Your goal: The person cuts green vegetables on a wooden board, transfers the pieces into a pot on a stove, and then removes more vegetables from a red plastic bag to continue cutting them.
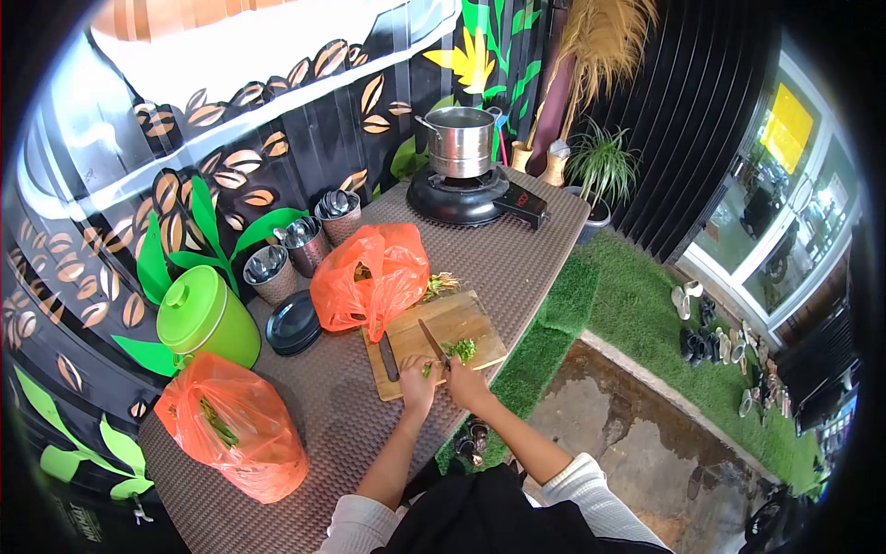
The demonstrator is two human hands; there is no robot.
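Observation:
A wooden cutting board (406, 332) lies at an angle on the brown textured table. My right hand (467, 384) is closed around the handle of a knife (430, 336), whose blade points away from me over the board. Just left of it, my left hand (417, 377) is closed on a small bunch of green stems (426, 369), close to the knife. A pile of chopped greens (460, 350) sits on the board right of the blade. Behind the board, an orange plastic bag (374, 277) stands with cut stems (441, 284) beside it.
Another orange bag (242, 429) with greens inside stands at left, near a green lidded bucket (208, 319). Black plates (293, 323) and cutlery holders (303, 246) line the wall side. A steel pot (460, 143) rests on a black stove (459, 198) at the far end.

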